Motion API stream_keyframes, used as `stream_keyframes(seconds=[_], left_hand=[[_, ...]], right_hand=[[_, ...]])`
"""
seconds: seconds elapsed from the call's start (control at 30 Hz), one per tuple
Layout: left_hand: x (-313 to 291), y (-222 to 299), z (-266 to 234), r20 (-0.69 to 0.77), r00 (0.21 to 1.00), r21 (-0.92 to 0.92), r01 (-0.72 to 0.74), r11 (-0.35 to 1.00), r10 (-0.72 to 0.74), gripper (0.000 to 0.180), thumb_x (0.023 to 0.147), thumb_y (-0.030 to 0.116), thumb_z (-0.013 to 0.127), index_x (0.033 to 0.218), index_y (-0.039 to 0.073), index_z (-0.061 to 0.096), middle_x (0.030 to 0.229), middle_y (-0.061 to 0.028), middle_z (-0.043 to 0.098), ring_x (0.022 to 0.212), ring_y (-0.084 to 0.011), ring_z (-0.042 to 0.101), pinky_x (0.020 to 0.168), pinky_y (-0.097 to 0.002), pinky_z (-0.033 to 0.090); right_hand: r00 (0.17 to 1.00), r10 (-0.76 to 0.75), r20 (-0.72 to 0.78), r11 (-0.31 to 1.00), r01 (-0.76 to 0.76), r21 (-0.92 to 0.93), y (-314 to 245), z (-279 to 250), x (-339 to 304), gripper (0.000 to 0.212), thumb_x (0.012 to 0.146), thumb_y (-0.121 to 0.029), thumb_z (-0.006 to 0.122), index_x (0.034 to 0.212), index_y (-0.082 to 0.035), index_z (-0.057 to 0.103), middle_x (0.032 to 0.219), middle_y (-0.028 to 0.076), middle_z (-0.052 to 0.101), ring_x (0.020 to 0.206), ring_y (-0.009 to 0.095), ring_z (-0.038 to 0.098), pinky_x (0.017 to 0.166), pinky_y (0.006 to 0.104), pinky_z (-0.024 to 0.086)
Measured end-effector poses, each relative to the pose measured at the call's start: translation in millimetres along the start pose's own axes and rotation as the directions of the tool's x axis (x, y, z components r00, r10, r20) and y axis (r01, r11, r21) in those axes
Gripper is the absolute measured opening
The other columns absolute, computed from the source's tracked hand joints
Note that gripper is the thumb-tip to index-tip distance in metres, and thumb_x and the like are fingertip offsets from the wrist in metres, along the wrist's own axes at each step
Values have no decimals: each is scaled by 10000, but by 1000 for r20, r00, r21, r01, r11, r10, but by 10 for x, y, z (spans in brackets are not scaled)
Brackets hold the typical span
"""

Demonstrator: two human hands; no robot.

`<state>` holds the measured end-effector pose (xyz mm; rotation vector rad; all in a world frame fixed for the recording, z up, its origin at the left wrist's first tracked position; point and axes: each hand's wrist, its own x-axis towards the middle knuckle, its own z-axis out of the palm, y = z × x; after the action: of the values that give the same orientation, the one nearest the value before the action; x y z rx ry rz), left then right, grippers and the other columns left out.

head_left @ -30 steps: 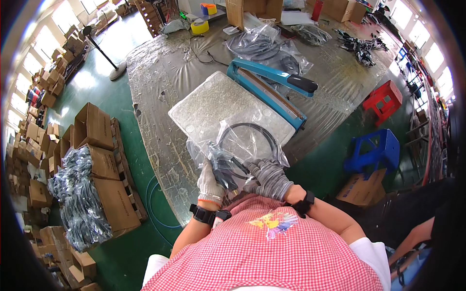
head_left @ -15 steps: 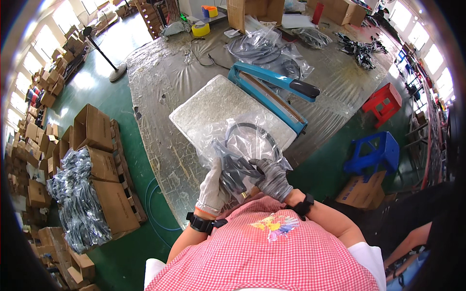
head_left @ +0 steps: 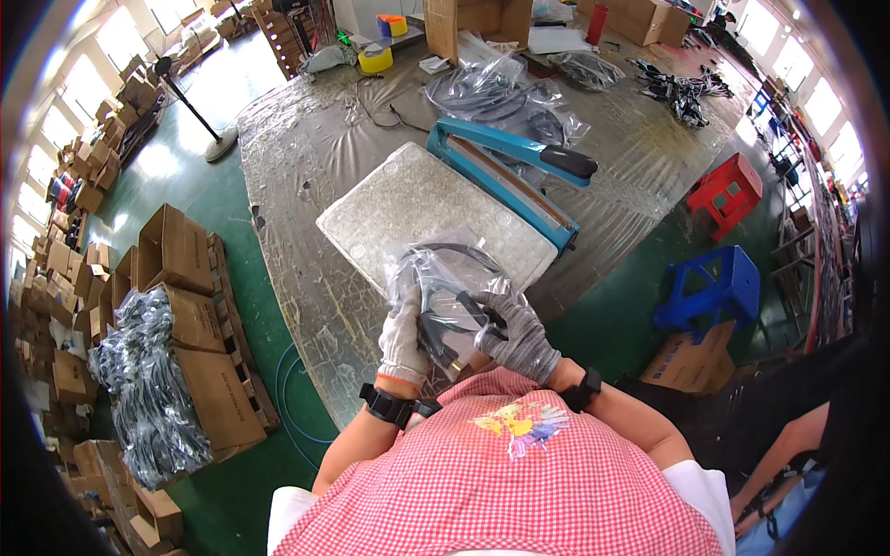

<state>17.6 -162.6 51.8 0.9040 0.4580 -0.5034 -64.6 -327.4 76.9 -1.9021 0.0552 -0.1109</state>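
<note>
Between my two gloved hands is a clear plastic bag [head_left: 434, 269] with a coiled dark cable [head_left: 454, 246] inside. My left hand [head_left: 402, 345], in a white knit glove, is closed on the bag's left side. On the right side, my right hand [head_left: 521, 339], in a grey striped glove, grips the bag and the cable in it. A brass-coloured cable end shows low in the bag, close to my apron. Just beyond the bag lies a pale flat block [head_left: 399, 204], partly covered by it. A blue hand-lever bag sealer [head_left: 501, 181] rests along the block's far right edge, its black-tipped lever raised.
More bagged cables [head_left: 496, 93] lie beyond the sealer on the plastic-covered table [head_left: 287, 185]. Yellow tape [head_left: 375, 61] and an open carton [head_left: 482, 28] stand at the back. Red [head_left: 726, 195] and blue [head_left: 709, 287] stools are right; cartons with bagged cables [head_left: 148, 380] are left.
The bag has drawn in and its top no longer spreads as far over the block and to the right. Both hands keep their grip and have shifted slightly.
</note>
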Motion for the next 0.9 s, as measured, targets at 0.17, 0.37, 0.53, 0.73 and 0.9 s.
stream_keyframes(seconds=[0.17,0.37,0.53,0.73,0.9], left_hand=[[-433,84,193,353,917,-235,278,932,-184,464,944,410,501,1189,16,508,1044,-152,620,864,-262,638,695,-429,555],[-478,20,108,560,824,-124,194,973,-93,407,944,139,525,1299,-3,385,1222,-137,524,1102,-250,553,930,-415,493],[-446,-141,78,443,892,-130,166,977,-93,392,915,123,563,1260,-7,430,1163,-120,558,1009,-225,597,864,-367,531],[-411,-37,276,134,988,27,67,997,-70,298,834,80,641,1113,-1,572,941,-80,643,748,-177,635,721,-313,553],[-128,-291,60,-110,986,117,-114,987,127,280,807,119,715,1050,24,613,890,-30,653,732,-125,615,637,-261,505]], right_hand=[[989,-143,-47,974,132,-185,134,-7,39,566,743,51,573,1276,-140,560,839,100,562,729,207,561,685,311,475],[960,-220,-173,953,174,-247,48,-8,80,540,751,96,482,1244,-102,577,1034,163,628,931,303,601,831,348,476],[967,-198,-161,964,163,-208,144,26,86,552,730,91,494,1240,-100,580,1071,156,620,995,309,582,856,349,468],[982,-134,-137,962,95,-256,211,-21,-15,452,707,51,580,1114,-124,670,1072,151,552,989,287,548,828,327,478],[980,-187,-74,948,161,-274,307,-110,-67,292,733,-53,664,1024,-60,674,989,142,590,912,300,577,803,365,478]])
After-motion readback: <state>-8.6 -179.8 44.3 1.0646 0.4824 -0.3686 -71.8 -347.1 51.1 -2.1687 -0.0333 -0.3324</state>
